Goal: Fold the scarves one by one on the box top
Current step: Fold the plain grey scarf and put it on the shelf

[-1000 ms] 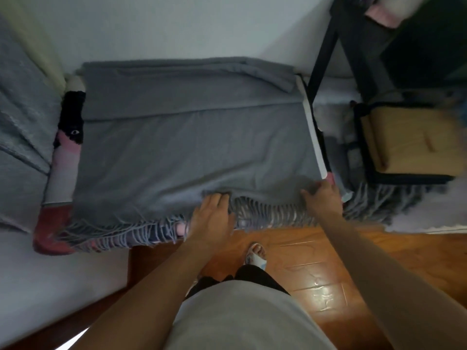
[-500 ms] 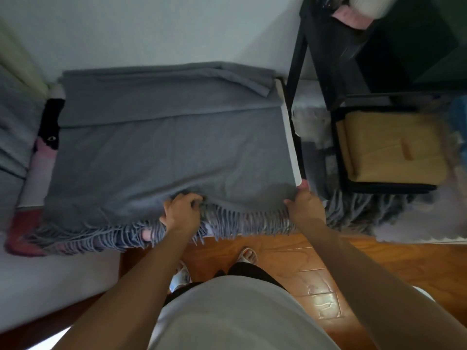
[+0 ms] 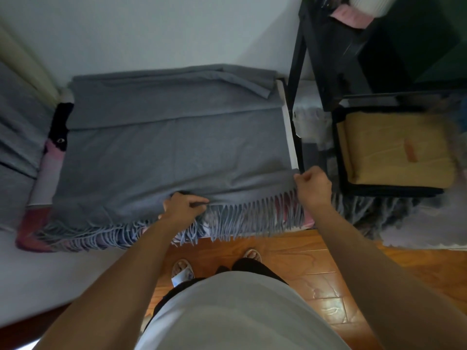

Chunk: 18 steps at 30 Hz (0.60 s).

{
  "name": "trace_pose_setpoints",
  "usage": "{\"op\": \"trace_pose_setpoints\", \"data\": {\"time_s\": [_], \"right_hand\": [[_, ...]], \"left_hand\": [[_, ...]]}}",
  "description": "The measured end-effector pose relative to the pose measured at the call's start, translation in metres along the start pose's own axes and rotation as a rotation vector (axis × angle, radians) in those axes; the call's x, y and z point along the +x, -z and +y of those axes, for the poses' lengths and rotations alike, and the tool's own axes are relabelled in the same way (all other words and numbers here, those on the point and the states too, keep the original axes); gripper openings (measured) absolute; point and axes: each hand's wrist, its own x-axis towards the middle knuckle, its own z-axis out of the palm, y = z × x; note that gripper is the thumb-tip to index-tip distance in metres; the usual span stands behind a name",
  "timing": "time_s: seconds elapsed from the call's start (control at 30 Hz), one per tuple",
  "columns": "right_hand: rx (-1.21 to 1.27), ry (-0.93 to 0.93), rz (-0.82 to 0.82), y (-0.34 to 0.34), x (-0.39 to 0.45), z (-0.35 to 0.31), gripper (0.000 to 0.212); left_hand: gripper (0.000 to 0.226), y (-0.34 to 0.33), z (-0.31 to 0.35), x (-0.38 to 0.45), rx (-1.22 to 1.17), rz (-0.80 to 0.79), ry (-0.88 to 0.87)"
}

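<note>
A large grey scarf with a fringed near edge lies spread over the box top, whose white edge shows on the right. My left hand pinches the scarf's near hem at the middle, fingers curled round a fold of cloth. My right hand grips the hem at the near right corner of the box. Between the two hands the fringe hangs down over the box front. The far part of the scarf lies in a folded band along the wall.
A pink and black patterned cloth shows at the box's left side. A black rack stands at the right, with a black tray holding a folded yellow cloth. More fringed grey fabric lies below the tray. Wooden floor and my feet lie below.
Both hands have closed on the near hem and raised it slightly. My right hand went from resting at the corner to gripping the cloth. The view shifted a little.
</note>
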Motion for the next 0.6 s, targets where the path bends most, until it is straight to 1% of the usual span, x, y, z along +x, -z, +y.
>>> {"op": "trace_pose_setpoints", "data": {"time_s": [0.07,0.1,0.17,0.23,0.27,0.33,0.37,0.4,0.43,0.47,0.5,0.57,0.6], "right_hand": [[0.079,-0.048,0.023,-0.001,0.003,-0.002,0.013],[0.11,-0.089,0.015,-0.001,0.004,-0.004,0.017],[0.138,-0.122,-0.007,-0.002,0.009,-0.008,0.023],[0.181,-0.074,-0.011,-0.002,0.014,-0.017,0.019],[0.22,-0.047,-0.013,-0.003,0.016,-0.023,0.015],[0.322,-0.033,-0.036,-0.003,0.02,-0.032,0.011],[0.399,-0.056,-0.046,-0.003,0.023,-0.037,0.012],[0.492,-0.107,-0.068,-0.003,0.026,-0.04,0.013],[0.601,-0.171,-0.108,-0.003,0.027,-0.042,0.014],[0.664,-0.231,-0.15,-0.006,0.029,-0.042,0.016],[0.663,-0.273,-0.183,-0.01,0.031,-0.039,0.017],[0.484,-0.308,-0.209,-0.016,0.033,-0.027,0.02],[0.356,-0.294,-0.189,-0.017,0.031,-0.019,0.019]], "left_hand": [[0.036,-0.002,-0.002,0.0,0.106,-0.01,0.035],[0.04,-0.004,-0.001,0.0,0.158,0.007,0.054],[0.039,-0.009,0.0,0.0,0.156,0.077,0.104],[0.03,-0.011,0.003,0.001,0.084,0.173,0.167],[0.028,-0.011,0.003,0.003,0.038,0.192,0.194],[0.017,-0.007,0.003,0.01,-0.075,0.152,0.202],[0.017,-0.004,0.002,0.014,-0.164,0.136,0.201],[0.022,0.0,0.002,0.015,-0.281,0.12,0.218],[0.024,0.004,0.003,0.016,-0.396,0.102,0.228],[0.022,0.007,0.005,0.015,-0.469,0.095,0.225],[0.019,0.009,0.005,0.014,-0.507,0.079,0.203],[0.014,0.009,0.004,0.012,-0.43,0.034,0.129],[0.012,0.008,0.002,0.011,-0.37,0.017,0.105]]}}
